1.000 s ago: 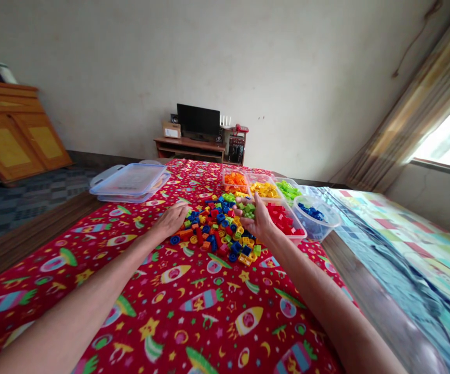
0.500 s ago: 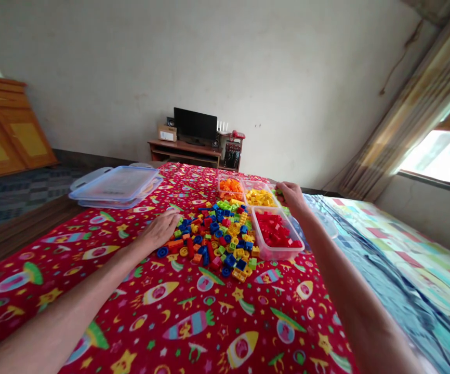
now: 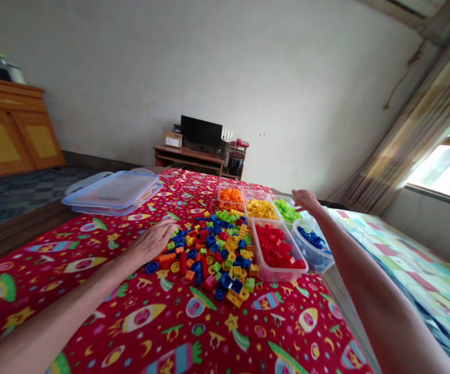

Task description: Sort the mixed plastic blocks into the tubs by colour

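A heap of mixed plastic bricks (image 3: 213,254) in blue, red, yellow, orange and green lies on the red rocket-print cloth (image 3: 139,311). My left hand (image 3: 153,241) rests flat at the heap's left edge, fingers spread. My right hand (image 3: 306,200) is stretched out above the far right, just past the tub of green bricks (image 3: 287,209), fingers loosely apart and nothing visible in them. Beside the heap stand clear tubs of orange bricks (image 3: 230,196), yellow bricks (image 3: 261,209), red bricks (image 3: 277,249) and blue bricks (image 3: 311,244).
Stacked clear lids (image 3: 111,191) lie at the table's left far corner. A patterned bed cover (image 3: 412,270) runs along the right. A low desk with a monitor (image 3: 200,136) stands at the back wall, a wooden cabinet (image 3: 12,130) at left, a curtained window (image 3: 443,161) at right.
My right hand carried green bricks from the heap to the far tubs, and now hovers empty beyond the green tub. The left hand stayed at the heap's edge. The view shifted slightly.
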